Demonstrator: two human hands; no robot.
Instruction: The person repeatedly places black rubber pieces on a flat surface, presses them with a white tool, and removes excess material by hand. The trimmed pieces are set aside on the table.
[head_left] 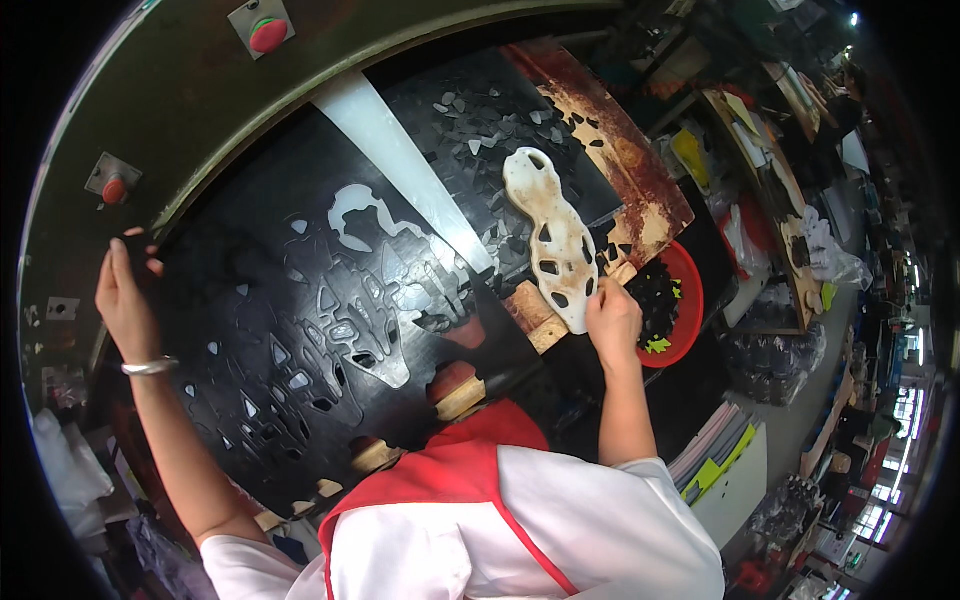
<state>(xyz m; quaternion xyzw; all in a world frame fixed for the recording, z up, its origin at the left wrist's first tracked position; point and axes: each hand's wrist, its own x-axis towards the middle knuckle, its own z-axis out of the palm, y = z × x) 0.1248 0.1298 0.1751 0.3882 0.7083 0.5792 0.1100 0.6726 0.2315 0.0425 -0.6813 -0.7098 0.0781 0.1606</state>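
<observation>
Darkness swallows the rim of the view, and the stalls and shelves out at three o'clock are too small and blurred to sort into separate things. The person's own chest, in white with a red apron [450,470], covers the near edge of the cutting board [640,190], so its front side at six o'clock is hidden. The black sheet [260,330] spread over the board is riddled with cut-out holes, and its left corner melts into shadow around the left hand [125,290]; that hand seems to pinch the sheet's edge at nine o'clock with fingers curled together, though the grip itself is hard to make out. A silver bangle [150,366] rings that wrist. The right hand [612,318] sits right of centre, closed on the near end of the cream-coloured cutting die [552,238], thumb and fingers clamped around its rounded tip. The die lies on the board just beyond that hand, stretching away from it toward eleven o'clock; its long axis runs from roughly five o'clock up to eleven, the far end broader and stained rusty. A red bowl [685,300] of black scraps sits just beside the right hand at three o'clock. Two red buttons [268,34] show on the green machine frame at eleven o'clock.
</observation>
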